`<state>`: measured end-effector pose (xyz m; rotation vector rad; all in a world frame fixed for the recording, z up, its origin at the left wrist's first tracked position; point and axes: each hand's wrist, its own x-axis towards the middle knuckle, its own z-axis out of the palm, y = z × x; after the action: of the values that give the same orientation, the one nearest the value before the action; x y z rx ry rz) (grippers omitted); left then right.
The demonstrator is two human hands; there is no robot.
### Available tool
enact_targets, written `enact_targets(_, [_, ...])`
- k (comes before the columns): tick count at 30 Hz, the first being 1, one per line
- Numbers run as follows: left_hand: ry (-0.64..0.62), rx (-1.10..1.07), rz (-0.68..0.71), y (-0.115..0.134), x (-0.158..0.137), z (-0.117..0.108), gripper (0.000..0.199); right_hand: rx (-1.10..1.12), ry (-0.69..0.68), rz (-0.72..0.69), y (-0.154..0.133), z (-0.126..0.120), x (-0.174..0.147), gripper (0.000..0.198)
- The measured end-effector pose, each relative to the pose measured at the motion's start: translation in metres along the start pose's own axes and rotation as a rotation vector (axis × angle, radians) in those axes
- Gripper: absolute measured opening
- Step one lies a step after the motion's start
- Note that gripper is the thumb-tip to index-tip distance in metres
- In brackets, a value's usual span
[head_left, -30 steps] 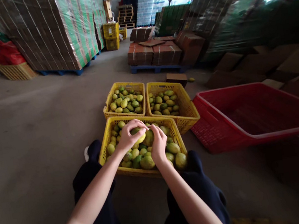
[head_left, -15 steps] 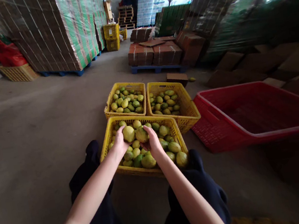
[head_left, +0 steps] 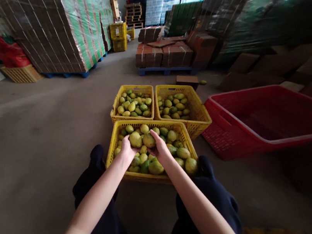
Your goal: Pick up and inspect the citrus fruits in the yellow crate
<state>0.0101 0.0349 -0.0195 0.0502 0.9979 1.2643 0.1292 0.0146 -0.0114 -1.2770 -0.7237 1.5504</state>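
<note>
Over the nearest yellow crate (head_left: 192, 148), my left hand (head_left: 126, 149) is closed round a yellow-green lemon (head_left: 135, 140). Close beside it, my right hand (head_left: 159, 146) grips a second lemon (head_left: 149, 140), greener and with brownish marks. The two fruits are side by side, almost touching. Beneath them the crate holds many loose lemons (head_left: 155, 167), green to yellow, partly hidden by my hands. My fingers under the held fruits are mostly out of sight.
Behind stand two more yellow crates, a left one (head_left: 113, 113) and a right one (head_left: 199, 112), both with lemons. A large red basket (head_left: 234, 132) is on the right. Flattened cartons (head_left: 177, 56) lie on a blue pallet; wrapped stacks (head_left: 44, 36) rise further back.
The view has shifted slightly, so the scene sits a little further right. Both hands keep hold of their lemons; the right one appears turned slightly.
</note>
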Motion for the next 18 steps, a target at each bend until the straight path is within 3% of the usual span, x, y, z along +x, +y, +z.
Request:
enact_targets(3, [0.127,0.013,-0.092,0.004,-0.007,0.004,0.023,0.011,-0.023,-0.007,0.0,0.001,-0.001,0.058])
enact_targets(7, [0.106,0.005,-0.138,0.011,-0.013,0.005,0.024,0.055,-0.05,0.046,-0.001,0.0,0.002,0.053])
enact_targets(12, [0.069,0.036,-0.224,0.016,-0.016,-0.003,0.03,0.09,0.04,0.17,-0.001,-0.001,0.01,0.035])
enact_targets(18, [0.039,0.004,-0.14,0.027,-0.021,-0.006,0.022,0.279,0.059,0.251,-0.007,0.001,0.012,0.015])
